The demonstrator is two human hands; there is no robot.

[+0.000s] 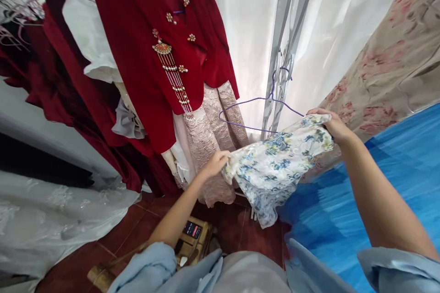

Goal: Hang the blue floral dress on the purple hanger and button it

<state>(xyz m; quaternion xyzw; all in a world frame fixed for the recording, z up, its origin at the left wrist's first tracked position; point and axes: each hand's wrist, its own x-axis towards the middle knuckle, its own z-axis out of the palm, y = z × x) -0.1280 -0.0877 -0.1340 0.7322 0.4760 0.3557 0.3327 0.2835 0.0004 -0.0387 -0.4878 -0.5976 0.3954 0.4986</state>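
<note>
A small white dress with blue and yellow flowers (275,162) is stretched between my two hands in front of me. My left hand (217,162) is closed on its left shoulder corner. At the other top corner my right hand (330,124) pinches the cloth, with the fingers partly behind it. Just above the dress hangs a purple wire hanger (252,99), hooked on a white metal stand (280,59). The hanger's right end passes close to my right hand; whether they touch I cannot tell.
A red jacket (137,46) with beaded brooches hangs over a pale patterned skirt (209,146) on the left. Dark red garments (65,78) crowd the rack behind. Blue cloth (343,215) spreads at right below a floral cloth (388,68). A phone (192,229) lies on a wooden stool (205,238).
</note>
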